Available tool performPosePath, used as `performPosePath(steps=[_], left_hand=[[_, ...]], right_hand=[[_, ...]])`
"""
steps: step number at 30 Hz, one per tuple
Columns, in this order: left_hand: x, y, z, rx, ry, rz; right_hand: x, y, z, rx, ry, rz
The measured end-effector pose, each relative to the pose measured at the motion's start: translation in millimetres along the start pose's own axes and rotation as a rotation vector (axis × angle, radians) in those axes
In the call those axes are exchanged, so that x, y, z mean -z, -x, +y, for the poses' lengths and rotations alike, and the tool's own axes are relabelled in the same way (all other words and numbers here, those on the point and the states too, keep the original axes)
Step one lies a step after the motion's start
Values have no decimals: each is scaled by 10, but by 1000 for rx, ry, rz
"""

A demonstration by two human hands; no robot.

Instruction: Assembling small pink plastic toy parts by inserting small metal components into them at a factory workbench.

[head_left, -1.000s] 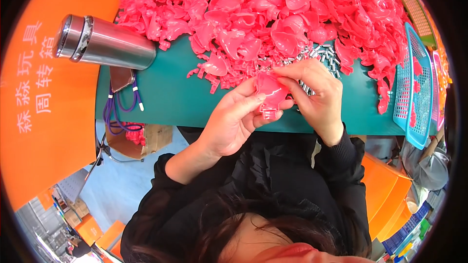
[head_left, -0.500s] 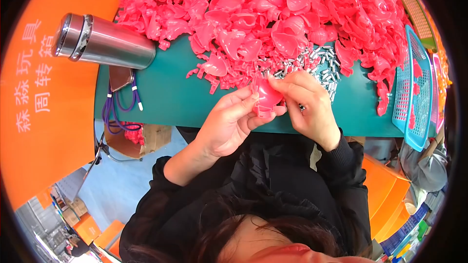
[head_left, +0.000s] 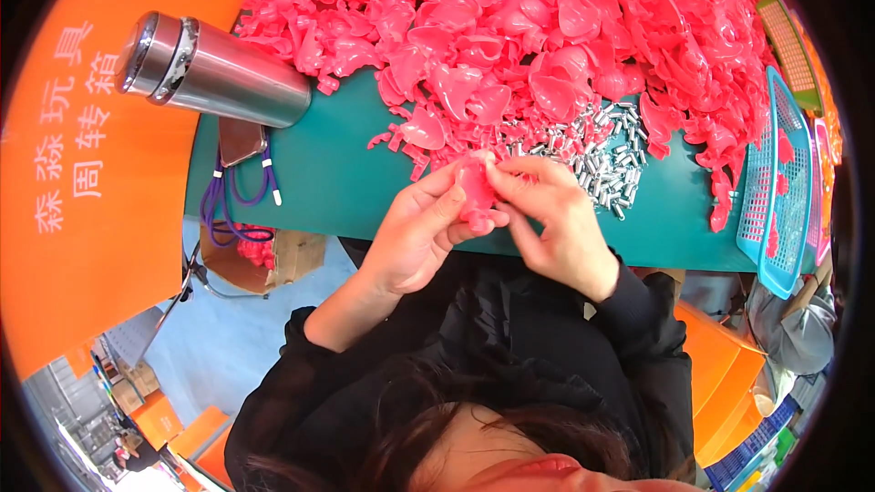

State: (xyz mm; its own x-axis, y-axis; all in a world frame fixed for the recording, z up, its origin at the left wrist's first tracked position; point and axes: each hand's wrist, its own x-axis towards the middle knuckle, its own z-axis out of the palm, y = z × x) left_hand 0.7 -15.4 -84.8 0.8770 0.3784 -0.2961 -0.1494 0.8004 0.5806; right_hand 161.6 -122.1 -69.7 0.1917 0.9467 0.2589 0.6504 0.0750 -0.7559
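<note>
Gripping a pink piece (head_left: 475, 189) above the near edge of the green table (head_left: 337, 187), the left hand (head_left: 415, 237) is closed on it; the right hand (head_left: 561, 223) touches its far end, fingers bent, whether pinching I cannot tell

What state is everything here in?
Pink part: held in left hand
Right hand: fingers at the part's top; grip unclear
Metal pieces: loose, scattered
Pink pile: heaped, loose
Flask: lid on
Purple cord: loosely looped
Cardboard box: open, pink pieces inside
Blue basket: pink bits inside
</note>
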Motion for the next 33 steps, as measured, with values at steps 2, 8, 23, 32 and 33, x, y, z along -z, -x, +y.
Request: performPosePath(steps=[2,8,23,32,33], left_hand=[[16,-3,3,0,-18,47],[239,103,281,-251,108,2],[517,-23,493,-524,40,45],[239,-136,222,-383,-80,-97],[248,-137,197,-335,-124,-106]], right_hand=[[-68,2,12,17,41,-22],[189,-478,21,148,199,88],[-64,-695,159,313,462,-4],[19,-346,4,-499,-1100,-10],[-4,-337,-42,-514,-1057,-7]])
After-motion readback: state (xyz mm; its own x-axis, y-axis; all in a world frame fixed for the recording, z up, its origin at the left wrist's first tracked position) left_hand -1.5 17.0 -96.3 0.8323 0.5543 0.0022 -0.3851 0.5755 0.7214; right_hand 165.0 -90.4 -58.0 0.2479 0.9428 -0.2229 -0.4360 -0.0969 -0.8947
